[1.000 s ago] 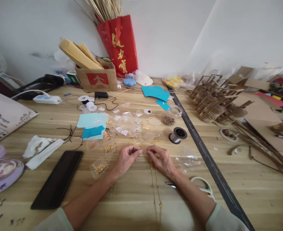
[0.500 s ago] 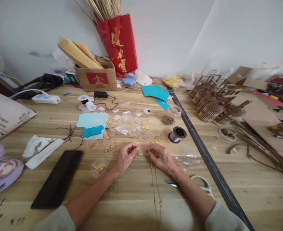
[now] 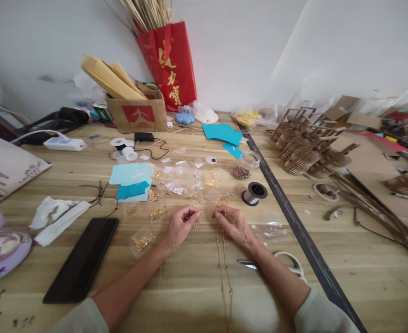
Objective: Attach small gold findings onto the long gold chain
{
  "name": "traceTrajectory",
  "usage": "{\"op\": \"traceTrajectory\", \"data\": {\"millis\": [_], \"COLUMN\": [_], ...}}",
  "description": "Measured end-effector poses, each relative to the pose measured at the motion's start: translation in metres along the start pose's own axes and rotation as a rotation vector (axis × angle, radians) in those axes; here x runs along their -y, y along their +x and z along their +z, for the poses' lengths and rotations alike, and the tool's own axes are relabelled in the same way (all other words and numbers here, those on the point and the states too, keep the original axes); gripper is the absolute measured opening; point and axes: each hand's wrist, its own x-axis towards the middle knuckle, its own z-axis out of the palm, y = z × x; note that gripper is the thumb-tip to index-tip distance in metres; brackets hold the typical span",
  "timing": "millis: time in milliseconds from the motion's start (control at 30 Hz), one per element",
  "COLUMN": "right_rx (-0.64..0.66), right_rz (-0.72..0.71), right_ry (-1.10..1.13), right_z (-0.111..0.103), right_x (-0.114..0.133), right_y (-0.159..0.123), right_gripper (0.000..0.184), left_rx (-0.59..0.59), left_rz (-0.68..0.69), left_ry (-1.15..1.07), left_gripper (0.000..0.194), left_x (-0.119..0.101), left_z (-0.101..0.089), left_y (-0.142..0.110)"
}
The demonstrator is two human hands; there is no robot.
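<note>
My left hand (image 3: 183, 226) is closed in a pinch over the table; whatever sits between its thumb and forefinger is too small to name. Opposite it, a short gap apart, my right hand (image 3: 234, 225) also pinches, thumb against fingers. A thin gold bead chain (image 3: 225, 273) drops in two strands from under the right hand towards the table's front edge. The end at the fingertips is hard to make out. Just beyond the hands lie loose gold beads (image 3: 221, 202). Left of my left hand are small clear bags of gold beads (image 3: 157, 212).
Scissors (image 3: 296, 266) lie partly beneath my right forearm. A wire spool (image 3: 255, 193) and a heap of dark beads (image 3: 242, 172) stand beyond the right hand. A black phone (image 3: 82, 259) is at left, near blue cards (image 3: 132, 188). Small woven baskets (image 3: 304, 143) crowd the right side.
The view has shifted slightly. My right hand's fingers have straightened a little, while my left hand keeps its pinch. The chain hangs much as before.
</note>
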Motion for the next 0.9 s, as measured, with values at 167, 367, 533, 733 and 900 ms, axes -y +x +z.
{"op": "traceTrajectory", "data": {"millis": [167,367,533,733,900], "right_rx": [-0.055,-0.229,-0.315,-0.135,-0.031], "right_rz": [0.037,-0.015,-0.232,-0.496,-0.507], "right_ry": [0.095,0.127,-0.064,-0.223,-0.254], "right_z": [-0.003,-0.003,0.001,0.008,0.013], "right_x": [-0.001,-0.005,0.0,0.005,0.002], "right_y": [0.001,0.001,-0.003,-0.006,-0.006], "right_gripper": [0.029,0.024,0.01,0.023,0.018], "left_rx": [0.002,-0.002,0.013,0.067,0.091], "left_rz": [0.005,0.021,0.088,0.238,0.318], "left_ry": [0.017,0.052,0.117,0.225,0.296], "left_gripper": [0.023,0.02,0.019,0.016,0.014], "left_x": [0.0,0.001,0.001,0.005,0.009], "left_z": [-0.001,0.0,0.0,0.002,0.002], "left_y": [0.0,-0.001,-0.003,-0.007,-0.009]}}
